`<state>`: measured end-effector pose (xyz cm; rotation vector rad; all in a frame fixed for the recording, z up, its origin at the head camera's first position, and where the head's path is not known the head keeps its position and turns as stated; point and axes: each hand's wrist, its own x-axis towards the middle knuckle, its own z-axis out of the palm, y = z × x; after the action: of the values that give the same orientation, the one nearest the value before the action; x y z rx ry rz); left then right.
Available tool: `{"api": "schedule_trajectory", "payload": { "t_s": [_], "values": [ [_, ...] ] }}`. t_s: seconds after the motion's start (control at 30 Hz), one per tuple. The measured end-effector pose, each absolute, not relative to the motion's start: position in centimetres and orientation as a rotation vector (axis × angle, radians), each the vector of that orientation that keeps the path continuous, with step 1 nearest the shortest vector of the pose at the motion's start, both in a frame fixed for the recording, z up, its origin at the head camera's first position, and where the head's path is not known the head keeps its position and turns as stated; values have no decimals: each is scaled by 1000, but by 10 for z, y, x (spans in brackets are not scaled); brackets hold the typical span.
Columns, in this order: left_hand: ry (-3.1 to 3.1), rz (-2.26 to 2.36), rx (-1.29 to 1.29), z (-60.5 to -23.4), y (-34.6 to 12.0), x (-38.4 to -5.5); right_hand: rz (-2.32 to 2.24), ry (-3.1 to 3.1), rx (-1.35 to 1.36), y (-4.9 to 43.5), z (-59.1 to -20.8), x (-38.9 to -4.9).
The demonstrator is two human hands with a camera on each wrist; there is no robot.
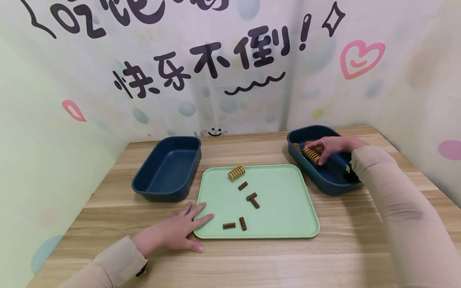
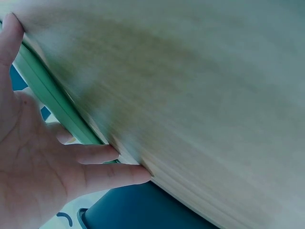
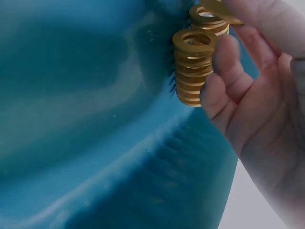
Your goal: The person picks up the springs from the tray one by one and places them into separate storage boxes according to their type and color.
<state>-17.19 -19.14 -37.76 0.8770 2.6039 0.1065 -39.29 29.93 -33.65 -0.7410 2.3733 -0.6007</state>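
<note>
My right hand (image 1: 329,147) reaches into the right blue bin (image 1: 333,190) and pinches a yellow coil spring (image 1: 311,156) between thumb and fingers. More yellow coil springs (image 3: 193,69) stand beside those fingers in the right wrist view. At the near left corner of the light green tray (image 1: 281,208), my left hand (image 1: 176,230) rests with fingers spread over the rim and thumb on the table. On the tray lie one large yellow spring (image 1: 236,173) and several small dark brown springs (image 1: 229,225), two of them touching each other.
A second blue bin (image 1: 166,196) sits to the tray's left, with nothing visible inside. The wood-grain table (image 1: 259,264) carries everything. Behind it hangs a white printed cloth (image 1: 245,108) with dark lettering.
</note>
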Motion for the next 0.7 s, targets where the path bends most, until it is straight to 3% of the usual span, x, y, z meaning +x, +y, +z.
{"api": "schedule_trajectory", "payload": {
  "t_s": [0.7],
  "values": [
    [2604,115,873,-378,-191,-171,-632,2175,-648,296,-347,-395]
  ]
}}
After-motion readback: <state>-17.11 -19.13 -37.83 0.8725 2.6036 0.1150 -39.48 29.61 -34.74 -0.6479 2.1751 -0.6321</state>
